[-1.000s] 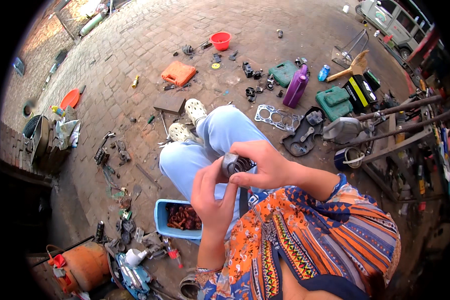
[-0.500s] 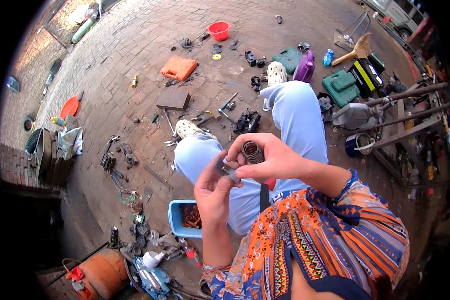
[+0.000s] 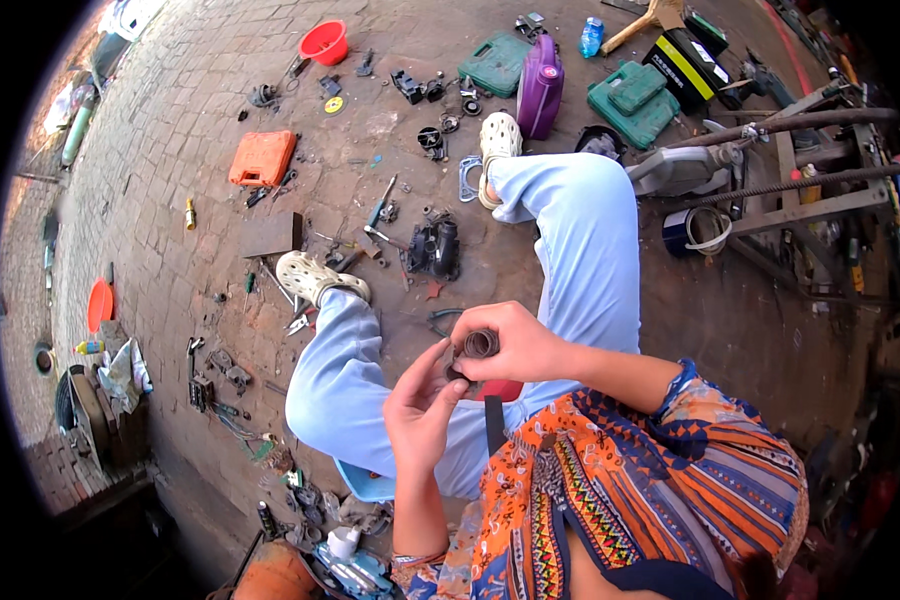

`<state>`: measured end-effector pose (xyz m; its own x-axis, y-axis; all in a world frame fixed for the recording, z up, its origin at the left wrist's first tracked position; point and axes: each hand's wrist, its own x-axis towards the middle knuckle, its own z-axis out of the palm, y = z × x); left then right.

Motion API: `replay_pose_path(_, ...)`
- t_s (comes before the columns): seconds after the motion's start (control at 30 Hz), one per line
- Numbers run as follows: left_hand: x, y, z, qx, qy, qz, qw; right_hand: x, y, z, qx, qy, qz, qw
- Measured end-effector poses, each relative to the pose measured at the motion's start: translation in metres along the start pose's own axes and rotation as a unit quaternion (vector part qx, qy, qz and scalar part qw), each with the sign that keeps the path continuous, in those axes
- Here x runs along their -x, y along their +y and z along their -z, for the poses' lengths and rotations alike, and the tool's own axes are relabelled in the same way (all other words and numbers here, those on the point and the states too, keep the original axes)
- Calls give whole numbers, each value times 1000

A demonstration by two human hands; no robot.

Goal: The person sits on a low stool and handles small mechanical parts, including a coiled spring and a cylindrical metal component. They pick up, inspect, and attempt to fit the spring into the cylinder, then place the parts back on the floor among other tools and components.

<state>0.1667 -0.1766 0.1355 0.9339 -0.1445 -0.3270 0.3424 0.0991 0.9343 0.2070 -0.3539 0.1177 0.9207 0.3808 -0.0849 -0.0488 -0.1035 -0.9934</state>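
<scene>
Above my lap my two hands meet. A dark coil spring (image 3: 481, 344) sits in the curled fingers of my right hand (image 3: 523, 345), one open end facing up. My left hand (image 3: 416, 412) pinches a small dark metal part (image 3: 457, 372) between thumb and fingers. The right fingertips also touch this part, and fingers cover most of it, so its exact kind cannot be made out. Just beyond the hands, a pair of dark-handled pliers (image 3: 440, 320) lies on the ground.
A blue tub (image 3: 366, 483) is partly hidden beneath my left leg. Ahead lie a black motor-like housing (image 3: 433, 247), a hammer (image 3: 380, 205), a dark block (image 3: 271, 234) and an orange case (image 3: 262, 158). A metal rack (image 3: 810, 200) with a paint tin (image 3: 692, 232) stands right.
My view has shifted and my knees have spread apart. The hands are lower against my lap, still together on the metal part, with the spring still in the right hand.
</scene>
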Motion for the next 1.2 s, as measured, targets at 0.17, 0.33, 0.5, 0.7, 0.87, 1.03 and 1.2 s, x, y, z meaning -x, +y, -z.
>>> replay_pose_path(0.17, -52, 1, 3, -78, -34, 72, 994, -27, 33, 10, -86, 94, -119, 985)
replay_pose_path(0.33, -109, 12, 31, 14, 21, 98, 995, -103, 88, 32, -468, 234, -198, 829)
replay_pose_path(0.5, -147, 12, 46, 268, 187, 91, 941, -197, 174, 39, -499, 391, -217, 742)
replay_pose_path(0.7, -158, 14, 37, 282, 312, 83, 904, -260, 304, 56, -295, 434, -253, 812)
replay_pose_path(0.87, -166, 12, 39, 274, 313, 97, 904, -300, 376, 63, 60, 352, -230, 905)
replay_pose_path(1.03, -173, 14, 35, 262, 369, 118, 884, -330, 387, 60, 198, 290, -235, 907)
replay_pose_path(1.2, -188, 19, 29, 244, 377, 144, 882, -330, 379, 61, 292, 233, -174, 911)
